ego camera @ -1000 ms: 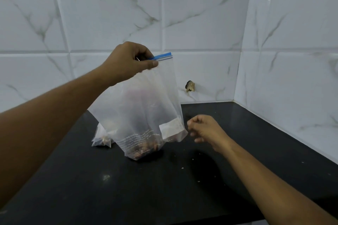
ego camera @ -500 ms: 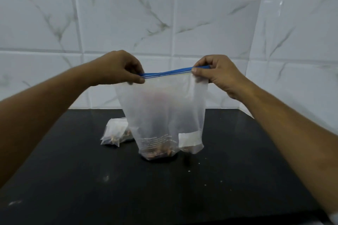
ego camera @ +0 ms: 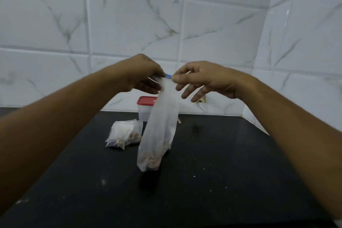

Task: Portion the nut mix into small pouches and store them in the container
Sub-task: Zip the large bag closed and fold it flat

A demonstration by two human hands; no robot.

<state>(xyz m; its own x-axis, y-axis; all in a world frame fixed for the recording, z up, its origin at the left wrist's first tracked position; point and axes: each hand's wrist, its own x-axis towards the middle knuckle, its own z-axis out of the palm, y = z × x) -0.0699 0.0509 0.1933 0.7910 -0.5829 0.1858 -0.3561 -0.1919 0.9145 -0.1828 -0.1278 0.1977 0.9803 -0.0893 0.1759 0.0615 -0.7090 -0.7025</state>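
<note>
Pinching the top of one bag (ego camera: 160, 126) at mid-frame, the left hand (ego camera: 143, 74) curls its fingers on the blue zip strip (ego camera: 168, 75) from the left side. Lower down, left of centre, two pouches (ego camera: 123, 134) lie overlapped on the black counter (ego camera: 222, 181), each clear with brown nuts at its bottom edge. Just behind them one container (ego camera: 146, 112) stands against the tiled wall (ego camera: 212, 33), its red lid on. The bag hangs narrow and frosted, with nuts gathered in its bottom corner; whether it touches the counter I cannot tell. From the right, the right hand (ego camera: 207, 79) pinches the same strip with thumb and forefinger, its other fingers spread downward
</note>
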